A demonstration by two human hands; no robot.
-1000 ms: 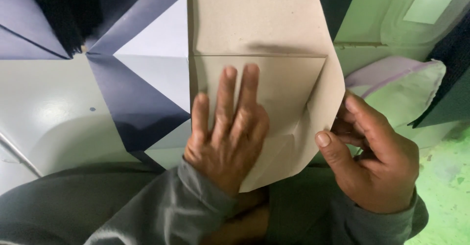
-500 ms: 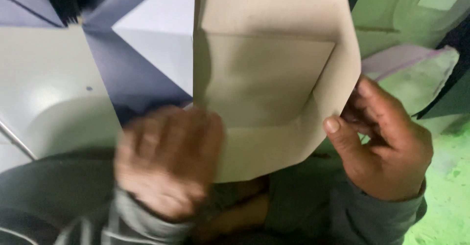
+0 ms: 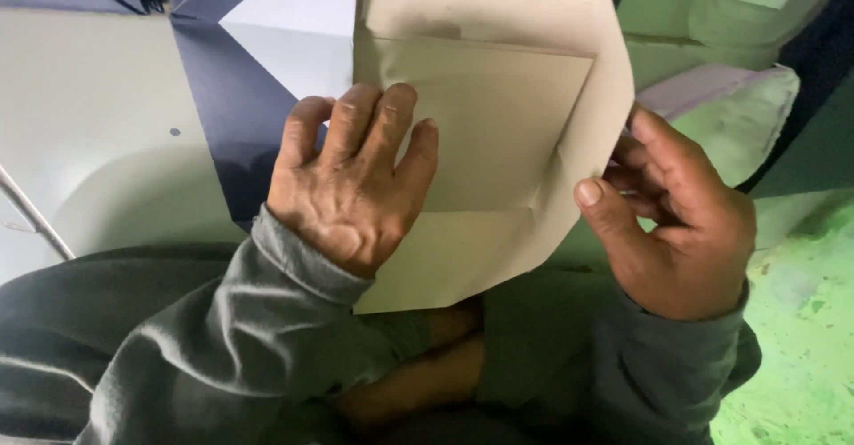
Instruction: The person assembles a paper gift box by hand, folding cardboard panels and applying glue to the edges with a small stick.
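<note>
Our left hand (image 3: 356, 187) presses flat, fingers spread, on a folded tan cardboard sheet (image 3: 498, 116) over our lap while our right hand (image 3: 676, 223) pinches its right edge; uneven pressure could skew the crease.

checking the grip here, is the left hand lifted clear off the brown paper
No, the left hand lies flat on the folded brown paper, fingers spread across its left part, while the right hand pinches the right edge.

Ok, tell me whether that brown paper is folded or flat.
Folded: the brown paper shows overlapping flaps and creases, left hand pressing it, right hand gripping its edge.
</note>
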